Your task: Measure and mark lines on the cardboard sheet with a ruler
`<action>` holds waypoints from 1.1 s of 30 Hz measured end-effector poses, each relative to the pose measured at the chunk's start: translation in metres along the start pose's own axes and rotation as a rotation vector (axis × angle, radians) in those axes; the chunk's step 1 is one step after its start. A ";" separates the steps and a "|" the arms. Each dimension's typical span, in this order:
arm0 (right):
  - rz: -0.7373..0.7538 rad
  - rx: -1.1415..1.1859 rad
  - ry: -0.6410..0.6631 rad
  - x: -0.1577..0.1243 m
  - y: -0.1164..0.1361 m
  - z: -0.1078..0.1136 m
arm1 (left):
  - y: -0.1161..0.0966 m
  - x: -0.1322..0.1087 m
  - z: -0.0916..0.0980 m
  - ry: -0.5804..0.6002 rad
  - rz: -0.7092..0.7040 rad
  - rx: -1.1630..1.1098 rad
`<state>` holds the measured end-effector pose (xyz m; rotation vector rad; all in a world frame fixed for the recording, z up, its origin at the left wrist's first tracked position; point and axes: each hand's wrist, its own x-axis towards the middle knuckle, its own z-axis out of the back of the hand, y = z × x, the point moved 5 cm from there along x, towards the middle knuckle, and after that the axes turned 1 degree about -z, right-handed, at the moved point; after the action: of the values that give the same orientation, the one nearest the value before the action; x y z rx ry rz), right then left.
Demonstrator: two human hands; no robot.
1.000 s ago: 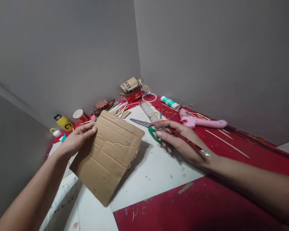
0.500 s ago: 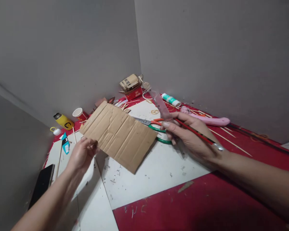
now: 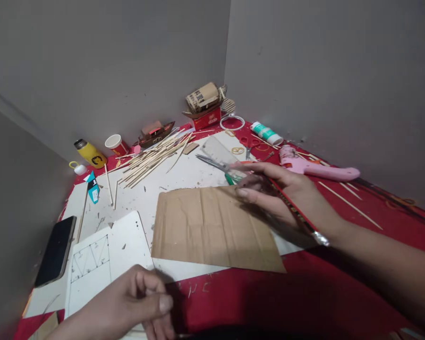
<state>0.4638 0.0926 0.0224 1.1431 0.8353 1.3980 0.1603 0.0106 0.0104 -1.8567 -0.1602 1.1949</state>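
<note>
A flat piece of brown cardboard [image 3: 205, 226] lies creased across the white board and the red tabletop. Low in the view, my left hand [image 3: 134, 300] is empty, with loosely curled fingers and the thumb apart. My right hand [image 3: 286, 196] hovers over the cardboard's right end and holds a red-and-black pencil [image 3: 297, 215], its silver end pointing back to my wrist. A clear ruler [image 3: 217, 148] reaches out beyond my right fingertips; I cannot tell whether they still grip it. Scissors with green and orange handles [image 3: 212, 163] lie by those fingers, handles partly hidden.
Thin wooden sticks [image 3: 152, 163] are piled behind the cardboard. A notebook with a drawn truss [image 3: 92, 257] and a phone [image 3: 56, 250] lie left. Farther back are a yellow bottle [image 3: 91, 153], a paper cup [image 3: 116, 145], a cardboard model [image 3: 203, 99] and a pink glue gun [image 3: 322, 169].
The cardboard has gone from my left hand down onto the table. My left hand has let go and drawn back toward me. The view has shifted, showing the sticks and notebook.
</note>
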 end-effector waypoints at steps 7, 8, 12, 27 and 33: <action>0.294 -0.190 0.239 -0.015 0.011 -0.019 | -0.078 0.013 0.029 -0.357 -0.442 -0.039; 0.335 -0.217 0.275 -0.017 0.012 -0.022 | -0.086 0.020 0.029 -0.372 -0.466 -0.044; 0.384 -0.252 0.381 -0.021 0.011 -0.027 | -0.102 0.049 0.022 -0.309 -0.485 -0.033; -0.303 0.224 0.469 -0.005 -0.016 -0.015 | -0.085 0.050 0.054 -0.424 -0.485 -0.080; -0.362 0.369 0.265 0.000 -0.010 -0.011 | -0.079 0.049 0.057 -0.398 -0.477 -0.112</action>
<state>0.4564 0.0953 0.0099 1.0210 1.4596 1.1310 0.1676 0.1182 0.0277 -1.5294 -0.8561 1.2106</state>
